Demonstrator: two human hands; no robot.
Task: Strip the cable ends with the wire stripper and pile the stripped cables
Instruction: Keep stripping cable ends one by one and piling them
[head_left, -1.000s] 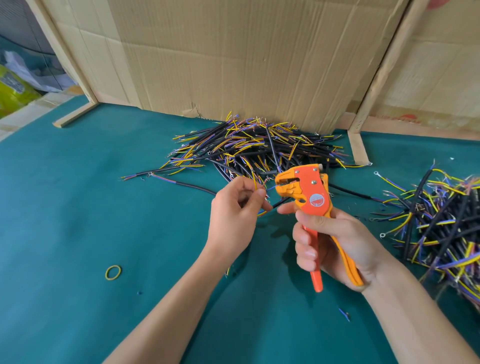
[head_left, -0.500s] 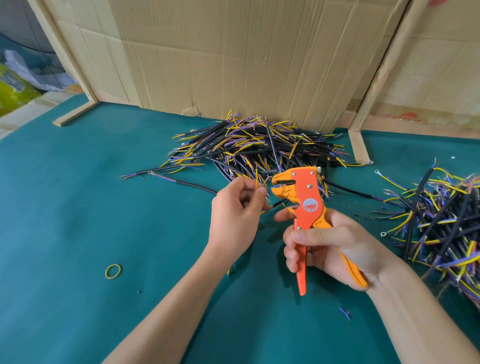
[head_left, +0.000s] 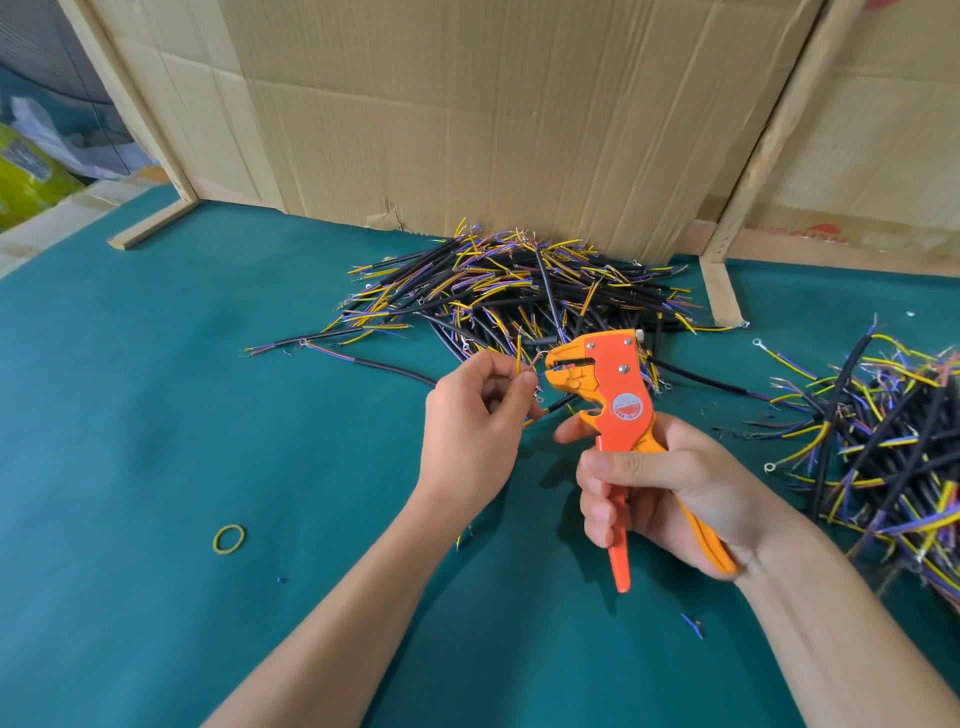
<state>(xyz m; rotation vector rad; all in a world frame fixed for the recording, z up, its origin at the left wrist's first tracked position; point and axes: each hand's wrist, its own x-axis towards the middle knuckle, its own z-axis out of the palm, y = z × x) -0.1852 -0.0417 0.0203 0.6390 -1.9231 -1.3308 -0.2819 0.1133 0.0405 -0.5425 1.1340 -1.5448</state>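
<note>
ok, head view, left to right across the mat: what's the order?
yellow rubber band → left hand pinching a cable's wires → orange wire stripper gripped by the right hand → cable pile at the right edge. Back cable pile left out: it spans the middle.

A round red-and-silver sticker sits on the orange wire stripper, its lettering too small to read; red print on the cardboard at right is likewise illegible.
</note>
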